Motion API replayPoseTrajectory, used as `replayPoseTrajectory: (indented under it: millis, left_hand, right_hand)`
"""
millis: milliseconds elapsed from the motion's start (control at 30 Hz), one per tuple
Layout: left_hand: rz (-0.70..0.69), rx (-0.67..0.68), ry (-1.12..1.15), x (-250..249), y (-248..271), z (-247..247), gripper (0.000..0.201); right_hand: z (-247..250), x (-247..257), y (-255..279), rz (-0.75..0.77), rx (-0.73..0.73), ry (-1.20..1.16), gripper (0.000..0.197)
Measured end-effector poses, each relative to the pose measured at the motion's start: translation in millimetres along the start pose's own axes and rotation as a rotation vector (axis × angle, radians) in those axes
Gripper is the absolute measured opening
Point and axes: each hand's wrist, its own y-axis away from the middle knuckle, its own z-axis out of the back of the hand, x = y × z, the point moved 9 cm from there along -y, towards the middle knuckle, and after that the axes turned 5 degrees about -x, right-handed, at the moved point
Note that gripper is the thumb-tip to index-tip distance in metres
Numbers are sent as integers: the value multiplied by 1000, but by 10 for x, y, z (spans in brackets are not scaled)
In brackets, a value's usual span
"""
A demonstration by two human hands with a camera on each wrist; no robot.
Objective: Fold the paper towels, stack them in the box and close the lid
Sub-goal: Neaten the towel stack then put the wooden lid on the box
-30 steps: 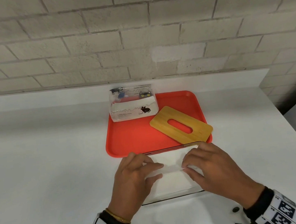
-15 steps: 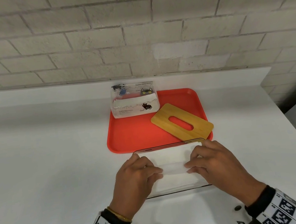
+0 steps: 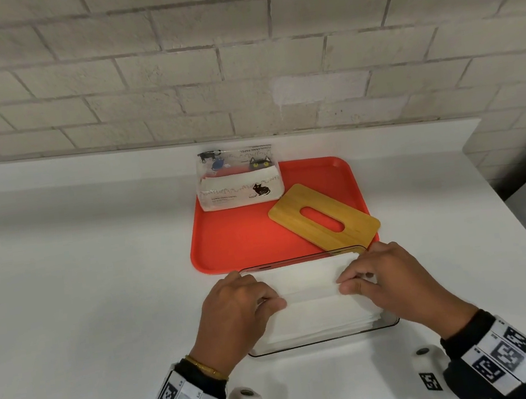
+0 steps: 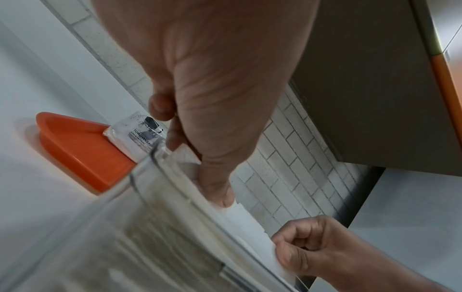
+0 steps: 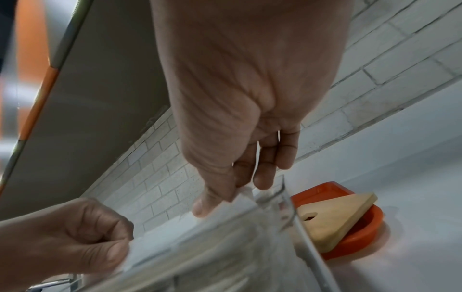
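clear box (image 3: 392, 322) sits on the white counter (image 3: 68, 308) just in front of the orange tray (image 3: 244, 242), already holding a stack of folded paper towels (image 3: 321, 319), so the stacking looks well along. both hands are working one more towel (image 3: 309, 282) on top of the stack. left hand (image 3: 233, 313) pinches its left end, thumb and curled fingers closed on the sheet, shown clearly in the left wrist view (image 4: 212, 118). right hand (image 3: 396, 285) pinches the right end the same way, thumb against fingertips on the towel edge, seen in the right wrist view (image 5: 237, 118). the towel is held stretched between them, low over the stack; cannot tell if it is fully folded or just being laid flat.

left to do, as i judge: set this sheet down, maybe fold more from the pack (image 3: 239, 182) at the back of the tray, which has towels in it, then put on the wooden lid (image 3: 324, 216). lid lies on the tray with its near corner over the tray edge, just behind the box, not yet on it.

pose: both wrists low near the counter, palms down, hands facing inward at the two short ends of the box.
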Motion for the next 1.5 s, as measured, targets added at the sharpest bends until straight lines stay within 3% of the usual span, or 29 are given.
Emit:
replayPoseTrajectory:
  millis: [400, 667, 733, 833, 933, 1067, 1167, 1333, 1433, 1500]
  left_hand:
    - [64, -18, -71, -20, -89, 47, 30]
    - [-176, 46, -233, -551, -13, -214, 67]
    - [-173, 44, -239, -608, 18, -267, 63]
    - [-93, 65, -248, -659, 61, -337, 51]
    - [-32, 46, -313, -737, 127, -340, 15]
    - [77, -11, -319, -790, 270, -328, 51]
    - [144, 18, -295, -796, 393, -349, 66]
    - [168, 42, -267, -815, 506, -385, 70]
    - [182, 41, -272, -796, 535, -422, 75]
    - [187, 51, -286, -780, 550, -458, 75]
  right_hand:
    - [-13, -45, -189, -56, 104, 80, 20]
    - [15, -79, -309, -11, 225, 103, 35]
    - [104, -133, -362, -30, 224, 37, 36]
    - [356, -374, -533, -134, 70, -137, 24]
    - [405, -734, -724, -227, -33, -147, 24]
    - [-17, -944, -923, -201, 172, 13, 53]
    - [-235, -850, -1073, -113, 247, 114, 66]
    - [-436, -654, -1253, 67, 294, 429, 69]
    - [-504, -695, -1286, 23, 324, 457, 62]
    - [-425, -723, -1275, -55, 321, 351, 53]
